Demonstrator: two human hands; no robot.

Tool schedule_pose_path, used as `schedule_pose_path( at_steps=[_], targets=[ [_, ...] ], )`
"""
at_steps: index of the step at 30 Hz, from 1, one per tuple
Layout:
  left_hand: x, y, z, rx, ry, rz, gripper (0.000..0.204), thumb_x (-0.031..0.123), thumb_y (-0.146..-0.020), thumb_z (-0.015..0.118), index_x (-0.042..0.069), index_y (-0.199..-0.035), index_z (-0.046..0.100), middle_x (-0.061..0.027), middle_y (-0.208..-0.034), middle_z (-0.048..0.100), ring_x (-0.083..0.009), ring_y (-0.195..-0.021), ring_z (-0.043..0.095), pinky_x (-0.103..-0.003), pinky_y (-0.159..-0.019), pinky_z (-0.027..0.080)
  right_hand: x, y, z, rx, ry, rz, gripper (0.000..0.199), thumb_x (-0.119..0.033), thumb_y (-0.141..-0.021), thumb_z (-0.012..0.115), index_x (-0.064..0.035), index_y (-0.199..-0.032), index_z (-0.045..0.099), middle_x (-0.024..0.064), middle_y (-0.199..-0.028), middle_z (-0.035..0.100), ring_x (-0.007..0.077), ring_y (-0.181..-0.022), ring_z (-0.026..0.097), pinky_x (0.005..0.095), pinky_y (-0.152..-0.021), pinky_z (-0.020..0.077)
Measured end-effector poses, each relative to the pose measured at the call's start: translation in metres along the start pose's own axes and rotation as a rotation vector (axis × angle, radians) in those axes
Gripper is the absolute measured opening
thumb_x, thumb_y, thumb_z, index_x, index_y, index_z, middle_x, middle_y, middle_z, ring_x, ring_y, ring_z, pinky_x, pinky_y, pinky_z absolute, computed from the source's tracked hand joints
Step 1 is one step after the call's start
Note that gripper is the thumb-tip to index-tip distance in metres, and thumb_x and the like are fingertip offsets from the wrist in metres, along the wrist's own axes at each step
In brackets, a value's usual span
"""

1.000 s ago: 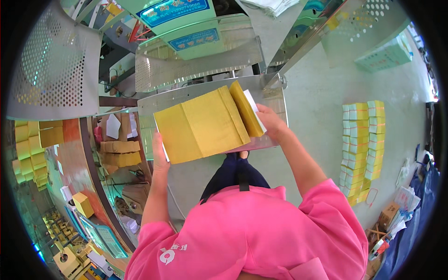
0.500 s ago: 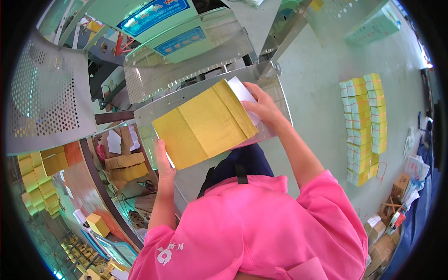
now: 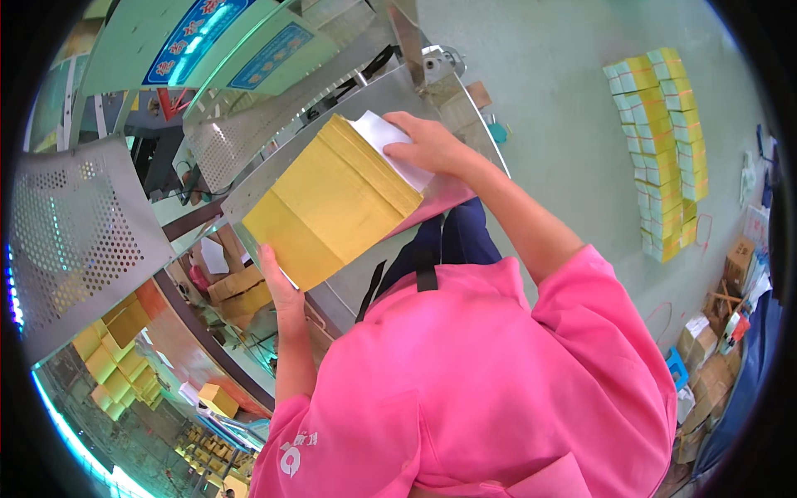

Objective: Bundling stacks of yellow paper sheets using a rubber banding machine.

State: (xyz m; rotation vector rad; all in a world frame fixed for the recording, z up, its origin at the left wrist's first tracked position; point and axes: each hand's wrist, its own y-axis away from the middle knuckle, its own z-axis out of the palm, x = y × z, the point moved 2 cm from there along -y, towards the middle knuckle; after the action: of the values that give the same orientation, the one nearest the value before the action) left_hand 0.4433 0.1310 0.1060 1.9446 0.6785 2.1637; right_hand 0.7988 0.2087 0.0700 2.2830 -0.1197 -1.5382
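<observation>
Steel chute (image 3: 274, 166) behind the hands, and the yellow flat cartons (image 3: 332, 199) sit between them: left hand (image 3: 278, 286) cups the near edge, right hand (image 3: 432, 145) pinches white sheets (image 3: 386, 141) against the far end. Probably light, stiff, slippery stock; edges give the best hold.

One yellow flat bag (image 3: 336, 203), one white sheet (image 3: 390, 145), two hands, one stack of boxes (image 3: 660, 149).

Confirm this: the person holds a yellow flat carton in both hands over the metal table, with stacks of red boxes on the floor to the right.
Not quite. The head view shows the stacked boxes are yellow and green, not red. The rest holds: both hands, left and right, hold the yellow carton over the metal table.
</observation>
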Motion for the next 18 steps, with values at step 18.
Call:
schedule_pose_path(
  at_steps=[18],
  targets=[
    [-0.005,-0.004,-0.008,0.004,-0.049,-0.017,0.057,0.047,-0.101,0.039,0.003,-0.137,0.044,-0.0092,-0.13,0.054,-0.0221,-0.116,0.055,-0.036,-0.097,0.045,-0.009,-0.018,-0.003,-0.227,0.162,-0.193,0.049,-0.018,-0.084,0.062,-0.0074,-0.131,0.052,0.021,-0.113,0.064,0.0398,-0.103,0.062,0.0435,-0.09,0.0482]
  ],
)
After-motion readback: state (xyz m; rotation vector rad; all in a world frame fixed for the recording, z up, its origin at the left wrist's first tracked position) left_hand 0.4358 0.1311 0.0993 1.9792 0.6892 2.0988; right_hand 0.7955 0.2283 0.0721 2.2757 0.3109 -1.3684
